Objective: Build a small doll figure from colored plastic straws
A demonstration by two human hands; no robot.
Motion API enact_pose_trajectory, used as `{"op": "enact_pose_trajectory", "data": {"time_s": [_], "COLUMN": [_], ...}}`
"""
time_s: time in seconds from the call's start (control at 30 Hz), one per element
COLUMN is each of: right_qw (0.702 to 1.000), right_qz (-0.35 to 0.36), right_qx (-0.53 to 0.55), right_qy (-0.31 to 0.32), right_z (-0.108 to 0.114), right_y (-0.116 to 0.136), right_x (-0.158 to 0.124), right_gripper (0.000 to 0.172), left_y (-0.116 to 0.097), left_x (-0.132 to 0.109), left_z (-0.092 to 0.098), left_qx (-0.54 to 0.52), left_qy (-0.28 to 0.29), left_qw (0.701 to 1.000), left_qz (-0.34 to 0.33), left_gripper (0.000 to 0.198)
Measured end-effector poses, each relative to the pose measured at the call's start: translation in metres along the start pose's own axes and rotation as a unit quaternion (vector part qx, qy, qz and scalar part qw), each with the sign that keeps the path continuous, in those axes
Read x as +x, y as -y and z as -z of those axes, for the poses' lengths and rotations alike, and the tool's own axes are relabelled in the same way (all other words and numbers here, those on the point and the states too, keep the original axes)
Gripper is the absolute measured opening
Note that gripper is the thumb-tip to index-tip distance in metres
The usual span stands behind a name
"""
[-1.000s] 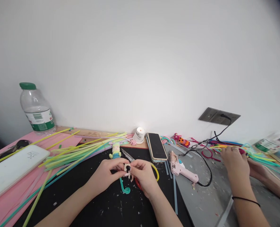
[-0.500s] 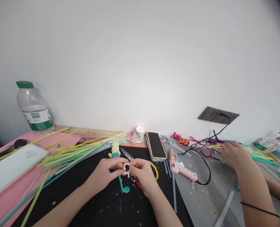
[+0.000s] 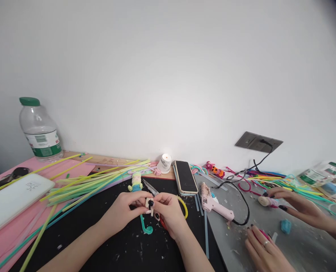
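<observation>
Close together over the black mat [image 3: 122,249], both hands pinch one small cream fuzzy piece [image 3: 147,204] with black on it. My left hand [image 3: 126,207] grips its left side, thumb and fingertips pressed together. From the other side my right hand [image 3: 170,211] pinches the same piece; a round black spot shows at its fingertips. Just beyond lies a small pipe-cleaner figure [image 3: 136,181] in pale yellow, green and blue. A teal curled pipe cleaner [image 3: 147,229] shows below the hands. Scissors [image 3: 184,207] with a yellow and red handle lie partly hidden under my right hand.
Pipe cleaners [image 3: 79,190] lie left, near a power bank [image 3: 17,200] and a bottle [image 3: 41,132]. A paper cup [image 3: 164,163], phone [image 3: 185,177] and corded pink glue gun [image 3: 216,206] stand right of centre. Another person's hands [image 3: 265,251] work at right.
My hands keep their pinch on the cream piece, with little movement. At right, the other person's arm has drawn back from the pipe cleaners; both their hands now show, one with a small figure.
</observation>
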State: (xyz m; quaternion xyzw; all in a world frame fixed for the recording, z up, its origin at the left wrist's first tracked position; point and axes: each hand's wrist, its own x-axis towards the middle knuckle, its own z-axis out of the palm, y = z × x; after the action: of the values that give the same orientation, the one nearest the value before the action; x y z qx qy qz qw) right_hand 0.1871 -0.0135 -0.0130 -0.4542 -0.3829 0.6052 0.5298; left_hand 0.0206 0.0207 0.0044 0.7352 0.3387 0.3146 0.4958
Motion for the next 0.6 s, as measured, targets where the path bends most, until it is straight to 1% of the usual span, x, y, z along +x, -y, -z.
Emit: {"op": "enact_pose_trajectory", "data": {"time_s": [0.1,0.33,0.5,0.6], "right_qw": [1.000,1.000,1.000,1.000], "right_qz": [0.008,0.004,0.001,0.000], "right_qx": [0.005,-0.016,-0.012,-0.008], "right_qy": [0.008,0.006,0.004,0.003], "right_z": [0.0017,0.0014,0.0016,0.0020], "right_y": [-0.0023,0.0003,-0.0012,-0.0017], "right_x": [0.0014,-0.0002,0.0005,0.0009], "right_gripper": [0.024,0.025,0.026,0.025], "left_y": [0.0029,0.0012,0.0026,0.0026], "left_x": [0.0005,-0.0007,-0.0006,0.0002], "left_z": [-0.0005,-0.0010,-0.0009,-0.0004], "left_qx": [-0.001,0.006,0.021,0.011], "left_qy": [0.004,-0.012,-0.009,-0.005], "left_qw": [1.000,1.000,1.000,1.000], "left_qz": [-0.002,-0.006,-0.008,-0.007], "left_gripper": [0.029,0.029,0.028,0.026]}}
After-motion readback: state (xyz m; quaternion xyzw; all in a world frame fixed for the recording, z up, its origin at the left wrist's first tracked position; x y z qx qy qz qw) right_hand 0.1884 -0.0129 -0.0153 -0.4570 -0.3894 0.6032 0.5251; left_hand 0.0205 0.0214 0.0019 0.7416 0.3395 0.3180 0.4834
